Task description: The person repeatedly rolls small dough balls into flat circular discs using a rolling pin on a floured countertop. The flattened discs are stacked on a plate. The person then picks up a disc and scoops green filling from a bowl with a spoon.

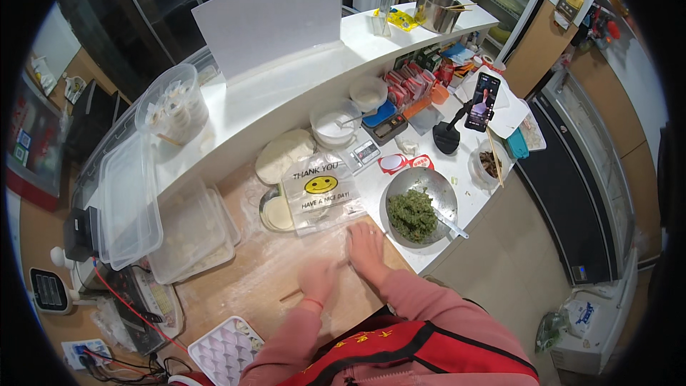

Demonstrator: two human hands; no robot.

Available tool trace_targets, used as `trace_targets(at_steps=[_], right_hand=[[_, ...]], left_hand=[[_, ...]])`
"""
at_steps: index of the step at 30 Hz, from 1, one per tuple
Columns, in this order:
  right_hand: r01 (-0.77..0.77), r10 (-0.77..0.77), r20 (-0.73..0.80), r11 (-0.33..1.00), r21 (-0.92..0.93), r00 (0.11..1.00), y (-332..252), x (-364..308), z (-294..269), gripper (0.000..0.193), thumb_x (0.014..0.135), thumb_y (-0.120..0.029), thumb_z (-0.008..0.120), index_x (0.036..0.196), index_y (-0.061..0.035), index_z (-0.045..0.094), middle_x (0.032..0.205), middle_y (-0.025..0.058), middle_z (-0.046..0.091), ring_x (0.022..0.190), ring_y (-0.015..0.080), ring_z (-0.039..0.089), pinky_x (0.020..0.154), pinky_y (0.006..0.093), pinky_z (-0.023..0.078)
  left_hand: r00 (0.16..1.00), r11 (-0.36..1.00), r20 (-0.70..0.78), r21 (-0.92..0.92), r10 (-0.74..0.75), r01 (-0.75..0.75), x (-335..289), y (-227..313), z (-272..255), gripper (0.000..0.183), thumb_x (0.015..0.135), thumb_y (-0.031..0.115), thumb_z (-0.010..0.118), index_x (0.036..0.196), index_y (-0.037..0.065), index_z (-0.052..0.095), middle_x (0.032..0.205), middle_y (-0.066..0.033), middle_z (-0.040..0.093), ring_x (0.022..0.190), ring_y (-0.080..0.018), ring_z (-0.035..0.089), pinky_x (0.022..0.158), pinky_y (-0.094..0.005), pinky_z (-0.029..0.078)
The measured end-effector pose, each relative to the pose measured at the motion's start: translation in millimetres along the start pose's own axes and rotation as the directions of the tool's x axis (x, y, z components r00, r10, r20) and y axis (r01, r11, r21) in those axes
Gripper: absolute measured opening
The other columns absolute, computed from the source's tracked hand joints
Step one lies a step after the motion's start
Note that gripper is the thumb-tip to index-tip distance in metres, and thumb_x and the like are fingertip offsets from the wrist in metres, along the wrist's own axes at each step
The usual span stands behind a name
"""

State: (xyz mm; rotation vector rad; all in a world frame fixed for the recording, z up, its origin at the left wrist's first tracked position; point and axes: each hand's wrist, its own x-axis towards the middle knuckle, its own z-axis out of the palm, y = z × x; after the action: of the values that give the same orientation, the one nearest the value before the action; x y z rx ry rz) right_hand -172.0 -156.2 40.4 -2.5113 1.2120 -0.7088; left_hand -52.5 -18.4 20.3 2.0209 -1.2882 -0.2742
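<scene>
On the floured wooden board (250,277), my left hand (319,279) is blurred by motion and closed over a thin wooden rolling pin (289,294). The pin shows on both sides of that hand. Its other end reaches my right hand (366,244), whose fingers bend down to the board; what lies under them is hidden. Just beyond sits a clear plastic bag (321,189) with a yellow smiley, partly over a bowl with pale dough (277,213). Right of my right hand, a steel bowl (444,194) holds chopped green filling (412,216) and a spoon (450,224).
Clear plastic boxes (189,243) stand at left, with a white moulded tray (223,350) near the front edge. Farther back are a kitchen scale (364,153), a white tub (336,125) and a phone on a stand (482,102). A raised white counter (286,75) borders the far side.
</scene>
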Motion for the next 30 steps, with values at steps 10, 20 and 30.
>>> trace_targets(at_steps=[10,20,30], right_hand=[[0.005,-0.006,0.136,1.000,0.006,0.991,0.2,-17.7,-6.5,0.022,0.091,-0.014,0.063,0.113,-0.0112,0.066,0.110,0.0093,0.061,0.106,0.0295,0.057,0.094,0.0456,0.039],[0.055,-0.054,0.120,0.998,-0.007,0.991,0.0,-26.0,-9.3,0.020,0.091,-0.013,0.061,0.110,-0.0119,0.067,0.110,0.0083,0.063,0.107,0.0296,0.058,0.093,0.0463,0.041],[-0.030,0.028,0.127,0.999,0.018,0.991,1.7,-21.5,-3.3,0.024,0.093,-0.015,0.060,0.117,-0.0097,0.063,0.117,0.0112,0.062,0.113,0.0319,0.057,0.100,0.0473,0.038]], left_hand=[[0.996,0.998,0.068,0.050,-0.049,0.046,-10.1,2.3,-2.5,0.019,0.088,0.027,0.076,0.080,0.009,0.074,0.083,-0.0122,0.068,0.082,-0.0343,0.065,0.075,-0.0475,0.049],[0.995,0.989,-0.101,-0.146,0.008,-0.023,-13.6,4.3,1.1,0.033,0.091,0.039,0.070,0.081,0.008,0.076,0.085,-0.0167,0.070,0.084,-0.0387,0.065,0.073,-0.0533,0.048],[0.979,0.983,0.093,0.046,-0.181,0.177,-9.0,5.4,-1.6,0.024,0.089,0.034,0.074,0.079,0.013,0.075,0.080,-0.0087,0.067,0.079,-0.0323,0.065,0.073,-0.0468,0.049]])
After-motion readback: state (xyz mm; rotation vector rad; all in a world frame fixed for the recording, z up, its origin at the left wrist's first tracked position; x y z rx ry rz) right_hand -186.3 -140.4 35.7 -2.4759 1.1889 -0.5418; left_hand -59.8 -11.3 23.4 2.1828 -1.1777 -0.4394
